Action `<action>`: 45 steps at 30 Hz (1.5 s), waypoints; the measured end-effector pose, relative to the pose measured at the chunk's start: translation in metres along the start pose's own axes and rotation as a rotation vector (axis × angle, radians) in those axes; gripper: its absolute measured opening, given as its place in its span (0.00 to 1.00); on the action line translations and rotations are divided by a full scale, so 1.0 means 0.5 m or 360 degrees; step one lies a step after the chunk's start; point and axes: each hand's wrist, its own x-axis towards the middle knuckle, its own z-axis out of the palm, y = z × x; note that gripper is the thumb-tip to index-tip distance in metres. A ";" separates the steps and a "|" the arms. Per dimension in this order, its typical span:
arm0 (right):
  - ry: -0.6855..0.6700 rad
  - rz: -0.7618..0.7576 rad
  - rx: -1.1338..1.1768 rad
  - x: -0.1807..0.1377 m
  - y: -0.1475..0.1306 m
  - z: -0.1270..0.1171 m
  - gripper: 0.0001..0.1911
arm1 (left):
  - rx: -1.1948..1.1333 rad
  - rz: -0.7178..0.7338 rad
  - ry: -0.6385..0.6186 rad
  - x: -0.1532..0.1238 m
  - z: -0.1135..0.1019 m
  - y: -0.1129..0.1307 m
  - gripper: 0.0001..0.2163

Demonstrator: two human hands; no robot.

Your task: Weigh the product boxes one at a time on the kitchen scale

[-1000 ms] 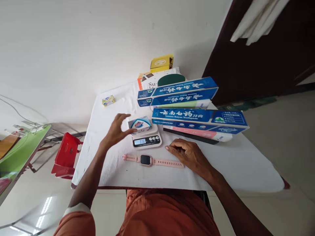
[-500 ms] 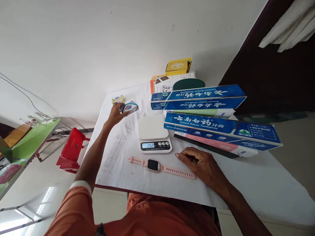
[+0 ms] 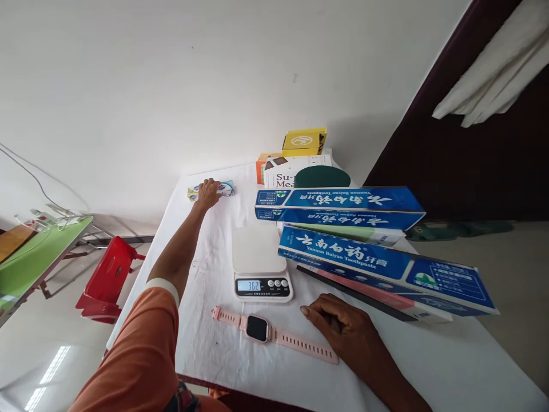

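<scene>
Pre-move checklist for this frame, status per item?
1. Platform of the white digital scale bare: ok.
2. The scale display at zero: not ok, shows 362 with nothing on it.
3. Release: left hand off the small blue-and-white box beside the small yellow box: cannot tell, the hand covers part of it.
4. The pink smartwatch flat on the white cloth in front of the scale: ok.
5. Free: right hand rests by the strap end, holds nothing: ok.
6. The long blue toothpaste cartons clear of the platform: cannot tell, very close.
</scene>
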 end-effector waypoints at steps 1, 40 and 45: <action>-0.0004 0.0002 0.0004 0.000 0.001 0.000 0.23 | 0.0023 -0.0014 0.0000 0.009 0.000 0.001 0.15; 0.0072 -0.0137 0.0003 -0.001 -0.010 0.003 0.17 | -0.0377 0.0564 0.0207 -0.282 -0.295 0.246 0.25; 0.0051 -0.0129 -0.0007 -0.004 -0.013 0.002 0.18 | -0.0256 0.0267 0.0112 -0.343 -0.247 0.121 0.28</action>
